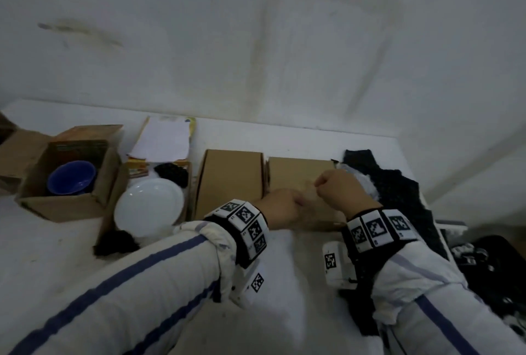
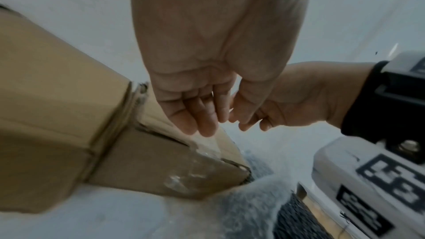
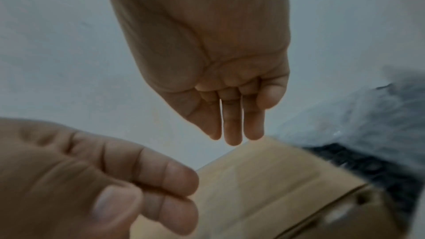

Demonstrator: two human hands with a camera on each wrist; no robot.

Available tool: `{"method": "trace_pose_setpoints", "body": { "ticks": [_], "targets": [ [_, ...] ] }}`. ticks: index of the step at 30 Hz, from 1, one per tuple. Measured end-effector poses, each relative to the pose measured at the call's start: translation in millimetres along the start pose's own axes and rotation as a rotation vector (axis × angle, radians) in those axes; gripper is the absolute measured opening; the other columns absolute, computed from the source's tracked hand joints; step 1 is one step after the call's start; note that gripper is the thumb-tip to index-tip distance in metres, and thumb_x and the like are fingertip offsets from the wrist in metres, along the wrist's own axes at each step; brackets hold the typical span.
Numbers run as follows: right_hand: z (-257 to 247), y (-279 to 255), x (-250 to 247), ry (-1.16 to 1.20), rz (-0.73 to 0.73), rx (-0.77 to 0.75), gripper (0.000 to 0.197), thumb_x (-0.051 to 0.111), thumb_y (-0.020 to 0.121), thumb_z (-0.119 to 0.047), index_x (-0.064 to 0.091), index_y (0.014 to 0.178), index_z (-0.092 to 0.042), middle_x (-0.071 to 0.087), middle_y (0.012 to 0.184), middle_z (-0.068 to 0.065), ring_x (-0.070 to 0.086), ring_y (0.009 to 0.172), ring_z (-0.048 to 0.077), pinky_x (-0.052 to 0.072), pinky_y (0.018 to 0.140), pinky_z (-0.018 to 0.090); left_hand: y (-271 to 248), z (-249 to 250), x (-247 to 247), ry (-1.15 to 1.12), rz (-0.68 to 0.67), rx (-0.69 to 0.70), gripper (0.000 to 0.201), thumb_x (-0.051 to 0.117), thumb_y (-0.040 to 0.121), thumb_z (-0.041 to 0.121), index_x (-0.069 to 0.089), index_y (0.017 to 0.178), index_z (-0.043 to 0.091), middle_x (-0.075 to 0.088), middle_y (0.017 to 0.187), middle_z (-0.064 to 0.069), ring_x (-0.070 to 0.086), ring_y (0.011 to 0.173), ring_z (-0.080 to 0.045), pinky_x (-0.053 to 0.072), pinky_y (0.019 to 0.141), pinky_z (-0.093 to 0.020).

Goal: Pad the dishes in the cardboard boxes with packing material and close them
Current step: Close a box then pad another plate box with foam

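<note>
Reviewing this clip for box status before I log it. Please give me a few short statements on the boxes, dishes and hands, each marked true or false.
1. The blue bowl sits in an open cardboard box. True.
2. The white plate lies on a closed box. False: its box is open, with dark padding beside it.
3. Both hands are over the right-hand closed box. True: left hand, right hand.
4. The two closed boxes stand far apart. False: the other closed box stands right next to it.
5. The left hand grips the bowl. False: it is nowhere near the bowl.
</note>
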State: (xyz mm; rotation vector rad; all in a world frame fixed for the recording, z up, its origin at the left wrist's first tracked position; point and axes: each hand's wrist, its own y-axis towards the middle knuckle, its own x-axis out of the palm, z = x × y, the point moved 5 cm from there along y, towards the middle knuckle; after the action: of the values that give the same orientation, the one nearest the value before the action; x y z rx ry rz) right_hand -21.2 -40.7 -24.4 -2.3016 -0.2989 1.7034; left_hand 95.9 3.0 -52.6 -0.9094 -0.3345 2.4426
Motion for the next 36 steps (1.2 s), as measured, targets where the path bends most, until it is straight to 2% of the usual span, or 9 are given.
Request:
{"method": "trace_pose_setpoints", "body": {
  "ticks": [7, 9, 11, 15, 20, 24, 27, 31, 36],
  "targets": [
    [96.0, -4.3, -17.5, -0.061, 0.014, 0.258, 0.035, 0.042, 0.090, -0.014, 0.047, 0.124, -0.010, 0.034, 0.132, 0.019, 0.041, 0.116, 0.040, 0.039, 0.095, 0.040, 27.3, 55.4, 69.9, -0.200, -0.152, 0.017, 0.030, 0.062, 0.088, 0.013, 0.055, 0.118, 0.014, 0.058, 0.115, -0.012, 0.060, 0.094, -0.027, 0.052, 0.087, -0.042],
    [104.0, -4.1, -10.7, -0.007, -0.032, 0.237, 0.034, 0.043, 0.091, -0.010, 0.046, 0.125, -0.008, 0.043, 0.119, 0.019, 0.045, 0.112, 0.036, 0.042, 0.091, 0.035, 30.3, 63.6, 81.4, -0.198, -0.189, 0.022, 0.017, 0.064, 0.087, 0.013, 0.052, 0.095, 0.023, 0.053, 0.093, -0.004, 0.062, 0.096, -0.030, 0.051, 0.091, -0.050],
    [104.2, -7.1, -6.6, 0.061, -0.052, 0.199, 0.032, 0.044, 0.093, -0.007, 0.052, 0.123, -0.004, 0.054, 0.113, 0.020, 0.049, 0.118, 0.034, 0.041, 0.101, 0.039, 32.3, 68.6, 86.4, -0.128, -0.179, 0.034, 0.022, 0.067, 0.085, 0.015, 0.056, 0.104, 0.014, 0.056, 0.095, -0.004, 0.061, 0.100, -0.030, 0.050, 0.089, -0.042],
    [107.4, 0.8, -8.9, 0.411, 0.018, 0.191, 0.027, 0.050, 0.089, -0.009, 0.065, 0.108, 0.003, 0.064, 0.095, 0.015, 0.062, 0.089, 0.028, 0.053, 0.090, 0.041, 33.5, 69.0, 79.5, -0.006, -0.016, 0.097, 0.015, 0.065, 0.083, 0.011, 0.051, 0.080, 0.012, 0.048, 0.075, 0.001, 0.046, 0.075, -0.017, 0.036, 0.062, -0.027],
    [77.7, -8.3, -38.0, 0.743, 0.036, 0.010, 0.013, 0.060, 0.081, -0.001, 0.066, 0.082, 0.010, 0.056, 0.069, 0.013, 0.052, 0.064, 0.021, 0.048, 0.069, 0.035, 19.4, 69.1, 39.2, -0.148, 0.349, 0.180, 0.020, 0.052, 0.094, 0.020, 0.053, 0.077, 0.010, 0.056, 0.078, -0.010, 0.049, 0.071, -0.019, 0.038, 0.061, -0.029],
    [41.6, -20.7, -43.3, 0.569, -0.135, -0.241, 0.025, 0.059, 0.074, 0.003, 0.068, 0.096, -0.007, 0.063, 0.083, 0.006, 0.055, 0.074, 0.015, 0.043, 0.065, 0.025, 5.9, 55.4, 3.5, -0.604, 0.492, 0.136, 0.020, 0.060, 0.087, 0.020, 0.060, 0.081, 0.001, 0.060, 0.079, -0.009, 0.055, 0.074, -0.018, 0.048, 0.071, -0.032],
    [3.6, -32.1, -31.3, 0.378, -0.332, -0.429, 0.038, 0.069, 0.078, -0.009, 0.058, 0.114, -0.018, 0.063, 0.106, 0.000, 0.059, 0.099, 0.014, 0.048, 0.084, 0.026, -5.7, 46.7, -10.0, -0.910, 0.464, 0.148, 0.017, 0.060, 0.090, 0.016, 0.054, 0.075, 0.009, 0.063, 0.077, -0.006, 0.060, 0.075, -0.018, 0.053, 0.074, -0.026],
    [-35.3, -28.3, -12.5, -0.001, -0.179, -0.431, 0.034, 0.059, 0.089, -0.032, 0.058, 0.120, -0.017, 0.063, 0.115, 0.002, 0.058, 0.106, 0.021, 0.045, 0.088, 0.029, -27.8, 20.3, -30.0, -1.032, 0.515, 0.089, 0.028, 0.071, 0.080, 0.031, 0.049, 0.077, 0.013, 0.060, 0.088, -0.016, 0.061, 0.088, -0.029, 0.050, 0.086, -0.041],
    [-77.7, -20.0, -0.5, 0.519, -0.108, -0.400, 0.009, 0.066, 0.077, -0.010, 0.064, 0.086, -0.007, 0.063, 0.084, 0.008, 0.060, 0.081, 0.024, 0.048, 0.071, 0.034, -63.4, -34.1, -61.3, -1.098, 0.695, -0.033, 0.018, 0.052, 0.094, 0.008, 0.046, 0.078, 0.012, 0.054, 0.080, -0.009, 0.056, 0.076, -0.022, 0.051, 0.068, -0.032]
  ]
}}
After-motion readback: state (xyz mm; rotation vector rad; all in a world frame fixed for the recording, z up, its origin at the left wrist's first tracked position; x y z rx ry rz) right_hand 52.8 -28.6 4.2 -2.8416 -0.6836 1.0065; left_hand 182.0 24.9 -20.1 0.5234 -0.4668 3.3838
